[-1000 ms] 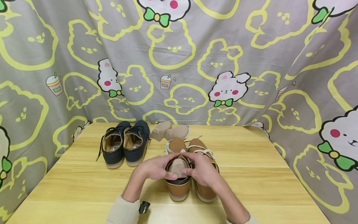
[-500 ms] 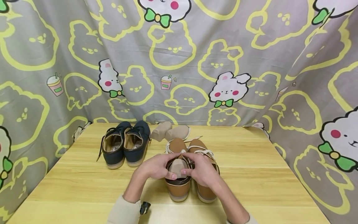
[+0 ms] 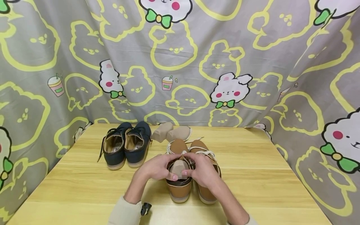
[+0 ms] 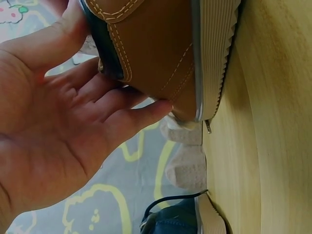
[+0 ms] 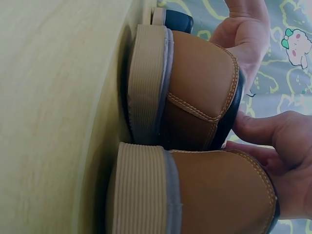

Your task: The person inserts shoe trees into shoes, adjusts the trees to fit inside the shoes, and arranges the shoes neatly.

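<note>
Two brown lace-up shoes stand side by side on the wooden table, heels toward me. My left hand (image 3: 158, 168) holds the collar of the left brown shoe (image 3: 180, 193) from its left side, thumb at the opening. From the other side, my right hand (image 3: 203, 170) holds the same collar, its fingers between the two shoes. A beige shoe insert (image 3: 178, 168) shows in the opening between both thumbs. In the left wrist view, fingers lie along the brown leather (image 4: 156, 53). My right hand and forearm partly cover the right brown shoe (image 3: 207, 194).
A pair of navy lace-up shoes, the left one (image 3: 113, 159) and the right one (image 3: 136, 156), stands at the back left. Beside them lie two beige inserts, one (image 3: 162, 132) left of the other (image 3: 178, 133). A patterned curtain (image 3: 180, 106) borders the table (image 3: 253, 187).
</note>
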`<state>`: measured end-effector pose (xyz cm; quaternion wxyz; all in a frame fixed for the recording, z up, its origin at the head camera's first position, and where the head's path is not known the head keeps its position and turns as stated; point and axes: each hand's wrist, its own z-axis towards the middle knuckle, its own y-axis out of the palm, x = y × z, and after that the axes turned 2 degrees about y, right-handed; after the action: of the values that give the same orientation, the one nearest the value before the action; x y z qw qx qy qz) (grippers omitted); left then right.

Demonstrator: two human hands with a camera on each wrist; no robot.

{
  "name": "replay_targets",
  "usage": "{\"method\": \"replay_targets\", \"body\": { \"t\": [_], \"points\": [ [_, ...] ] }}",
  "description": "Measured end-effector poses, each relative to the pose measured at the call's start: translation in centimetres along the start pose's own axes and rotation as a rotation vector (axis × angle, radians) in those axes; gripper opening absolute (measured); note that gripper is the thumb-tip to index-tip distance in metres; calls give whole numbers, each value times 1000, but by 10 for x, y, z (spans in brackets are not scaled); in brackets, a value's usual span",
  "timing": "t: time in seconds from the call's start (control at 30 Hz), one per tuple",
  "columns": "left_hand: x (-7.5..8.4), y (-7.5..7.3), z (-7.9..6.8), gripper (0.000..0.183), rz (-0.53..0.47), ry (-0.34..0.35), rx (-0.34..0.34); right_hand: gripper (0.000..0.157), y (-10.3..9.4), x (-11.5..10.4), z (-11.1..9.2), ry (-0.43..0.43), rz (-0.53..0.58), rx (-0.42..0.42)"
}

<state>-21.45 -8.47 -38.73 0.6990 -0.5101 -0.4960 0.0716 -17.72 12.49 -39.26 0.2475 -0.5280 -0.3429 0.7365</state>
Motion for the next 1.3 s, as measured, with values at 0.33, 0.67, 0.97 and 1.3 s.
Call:
{"method": "replay_targets", "body": {
  "t": [0.33,0.67,0.97,1.3],
  "points": [
    [-3,1,1,78,37,23,40,58,4,0,2,0,-31,29],
    [-13,-4,1,80,-61,56,-67,58,4,1,0,-7,-17,30],
    [-12,-5,0,88,-68,14,-124,58,1,0,0,-6,-29,-4],
    [-7,-4,0,108,-104,-16,-193,51,3,1,2,-21,-15,40]
  ]
}}
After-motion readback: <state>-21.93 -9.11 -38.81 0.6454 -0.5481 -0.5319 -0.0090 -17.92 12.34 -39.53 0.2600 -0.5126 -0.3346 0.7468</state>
